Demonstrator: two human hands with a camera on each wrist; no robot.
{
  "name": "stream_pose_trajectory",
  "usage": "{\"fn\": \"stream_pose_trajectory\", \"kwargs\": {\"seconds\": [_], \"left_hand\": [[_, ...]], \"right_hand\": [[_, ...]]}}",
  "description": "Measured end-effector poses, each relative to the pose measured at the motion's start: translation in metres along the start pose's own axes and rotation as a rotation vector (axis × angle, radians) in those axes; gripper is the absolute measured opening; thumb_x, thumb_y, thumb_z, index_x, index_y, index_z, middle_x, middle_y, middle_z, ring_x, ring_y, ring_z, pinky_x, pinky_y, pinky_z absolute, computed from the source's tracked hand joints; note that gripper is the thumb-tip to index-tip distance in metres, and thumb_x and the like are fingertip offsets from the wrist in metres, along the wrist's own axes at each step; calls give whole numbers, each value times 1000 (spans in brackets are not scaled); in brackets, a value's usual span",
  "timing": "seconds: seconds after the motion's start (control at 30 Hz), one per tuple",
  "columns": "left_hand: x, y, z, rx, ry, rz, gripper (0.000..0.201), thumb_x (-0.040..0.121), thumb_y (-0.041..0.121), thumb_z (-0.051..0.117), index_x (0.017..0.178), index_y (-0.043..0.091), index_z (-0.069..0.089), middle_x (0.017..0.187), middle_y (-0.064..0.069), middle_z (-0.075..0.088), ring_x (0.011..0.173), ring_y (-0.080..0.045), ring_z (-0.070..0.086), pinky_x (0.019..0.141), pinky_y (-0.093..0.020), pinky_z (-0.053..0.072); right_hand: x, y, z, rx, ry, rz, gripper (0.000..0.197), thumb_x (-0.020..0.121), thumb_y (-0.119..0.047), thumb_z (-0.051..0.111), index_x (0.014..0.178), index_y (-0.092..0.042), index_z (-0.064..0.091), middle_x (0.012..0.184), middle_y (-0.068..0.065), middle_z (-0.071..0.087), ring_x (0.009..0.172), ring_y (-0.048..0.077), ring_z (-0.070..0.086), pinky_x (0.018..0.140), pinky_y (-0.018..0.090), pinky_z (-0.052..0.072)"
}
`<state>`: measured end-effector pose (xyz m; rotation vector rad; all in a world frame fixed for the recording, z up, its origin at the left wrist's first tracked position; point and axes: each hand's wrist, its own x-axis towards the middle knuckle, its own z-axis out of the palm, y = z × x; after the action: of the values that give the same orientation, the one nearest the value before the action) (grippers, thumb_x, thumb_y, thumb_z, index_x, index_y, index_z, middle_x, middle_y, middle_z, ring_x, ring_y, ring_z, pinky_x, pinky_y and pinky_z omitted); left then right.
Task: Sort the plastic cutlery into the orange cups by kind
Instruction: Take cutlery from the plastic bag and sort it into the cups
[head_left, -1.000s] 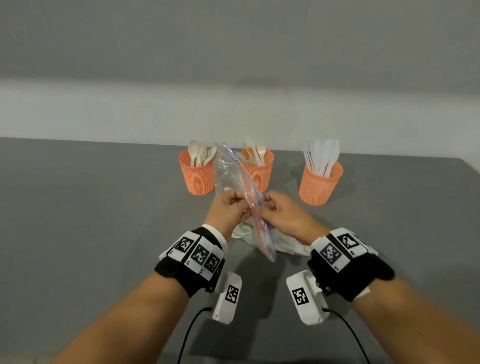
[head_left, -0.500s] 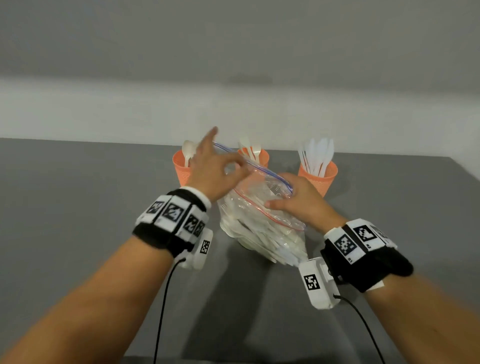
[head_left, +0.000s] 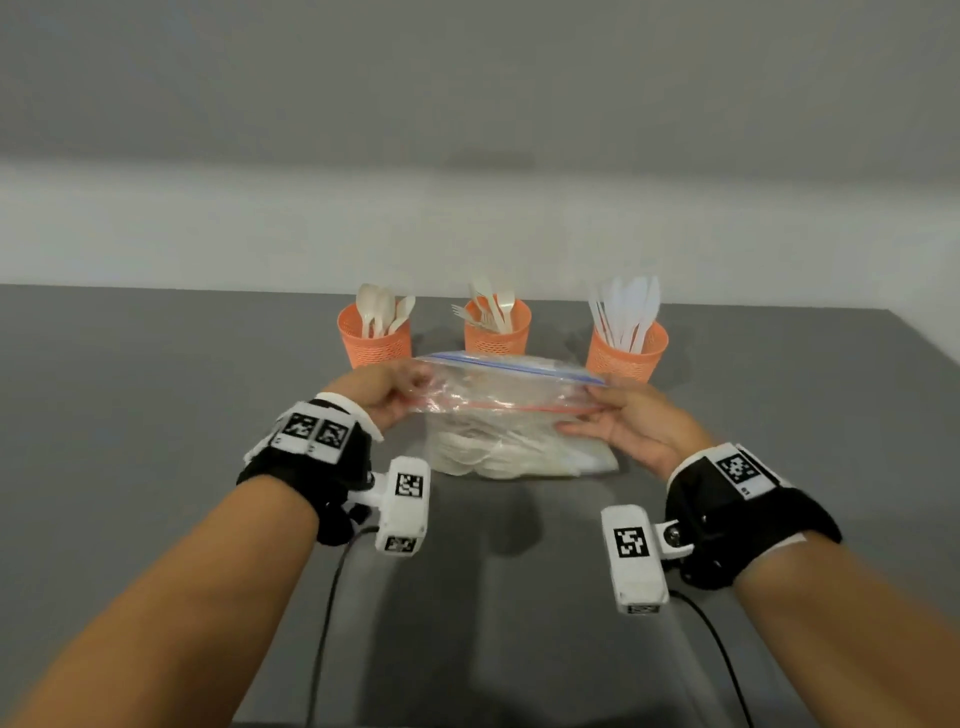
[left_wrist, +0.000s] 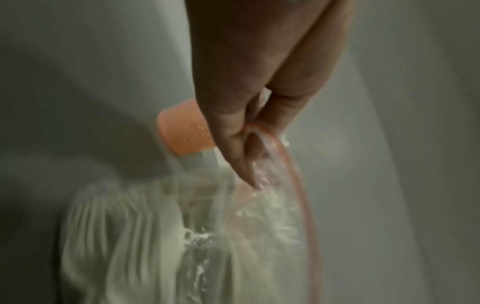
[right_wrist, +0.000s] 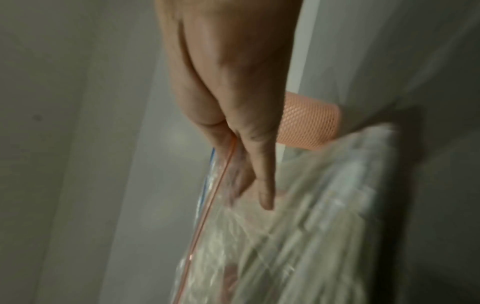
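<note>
Left hand (head_left: 387, 395): I see its fingers (left_wrist: 233, 148) curled and pinching the red zip strip at the 9 o'clock end of the clear zip bag (head_left: 514, 431). Right hand (head_left: 631, 423): thumb and fingers (right_wrist: 262, 181) clamp the same red strip at the 3 o'clock end, with the fingers lying fairly straight down along the bag's near face. Both wrist views are smeared by motion blur, so I can't make out finer finger detail.

The bag's mouth is spread between the two hands, the blue strip on the far lip and the red one on the near lip, apart from each other (mouth reads as open). The bag's lower part rests on the grey table (head_left: 156, 415), bulging with a heap of white plastic cutlery (head_left: 483, 452); I cannot sort out kinds through the film.

Beyond the bag, toward 12 o'clock, three orange mesh cups stand upright in a row. The left cup (head_left: 374, 340), at about 11 o'clock, holds spoons. The middle cup (head_left: 497, 332), at 12, holds forks. The right cup (head_left: 627, 353), at about 1 o'clock, holds knives. All three sit just behind the bag's far lip.

Black wrist straps with printed marker squares and white camera pods sit on both forearms, cables trailing toward 6 o'clock.
</note>
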<state>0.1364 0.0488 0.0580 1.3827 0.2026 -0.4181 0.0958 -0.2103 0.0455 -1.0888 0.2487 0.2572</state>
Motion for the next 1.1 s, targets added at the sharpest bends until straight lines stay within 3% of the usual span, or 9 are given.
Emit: {"fn": "stream_pose_trajectory", "kwargs": {"seconds": [0.1,0.2,0.3,0.37,0.47,0.57,0.7,0.87,1.1], "left_hand": [[4,2,-14,-398,107,-92,33,62,-20,27,75,-1,50,73,-12,61,66,-22,60,64,-32,54],[-5,-6,-20,-419,104,-94,36,59,-6,36,91,-3,53,73,-13,64,57,-19,51,56,-26,41],[-20,-24,-12,-108,-25,-109,33,85,4,44,114,2,58,64,-3,69,48,-11,52,39,-16,39],[-21,-38,-10,228,-83,-40,58,80,3,58,133,22,46,93,1,70,65,-13,58,55,-21,51],[-22,-43,-8,609,-57,118,93,75,-7,57,147,34,16,128,1,48,104,-25,57,83,-36,52],[-24,-38,1,770,-75,229,104,71,-12,54,148,31,-1,137,3,31,113,-28,52,75,-28,52],[-23,-40,7,870,-6,272,111,68,-8,61,147,34,-7,150,-11,13,135,-33,30,97,-37,47],[-23,-46,6,913,49,276,108,71,-3,62,146,36,-5,142,-12,17,131,-33,34,97,-27,40],[-23,-47,-2,861,43,223,104,71,-2,64,147,35,2,143,-11,18,131,-32,34,98,-30,40]], "right_hand": [[5,5,12,178,-41,-44,24,94,6,32,97,2,56,77,15,72,75,25,72,66,46,59],[6,13,17,179,-44,32,33,91,-2,39,87,2,71,91,15,73,81,27,72,64,45,60],[7,30,14,-57,82,132,24,90,-9,44,94,-2,67,97,13,68,81,29,67,55,39,59],[10,36,13,-256,190,133,24,91,-10,45,112,-4,55,105,13,61,84,25,61,57,36,57],[13,26,19,-833,383,-283,37,81,-1,53,116,-11,49,106,8,48,89,18,49,72,25,44],[4,14,46,-995,244,-729,30,80,7,52,103,-11,57,96,2,49,78,9,48,69,8,40],[9,35,62,-1513,-128,-418,33,82,-13,61,115,-16,57,110,0,56,102,15,54,91,26,42],[25,59,54,-1728,-49,-201,98,63,-20,81,141,-10,23,141,11,36,134,29,32,107,37,32],[37,40,50,-1647,-159,-311,52,89,-35,57,135,-16,45,134,5,54,123,22,49,100,28,35]]}}
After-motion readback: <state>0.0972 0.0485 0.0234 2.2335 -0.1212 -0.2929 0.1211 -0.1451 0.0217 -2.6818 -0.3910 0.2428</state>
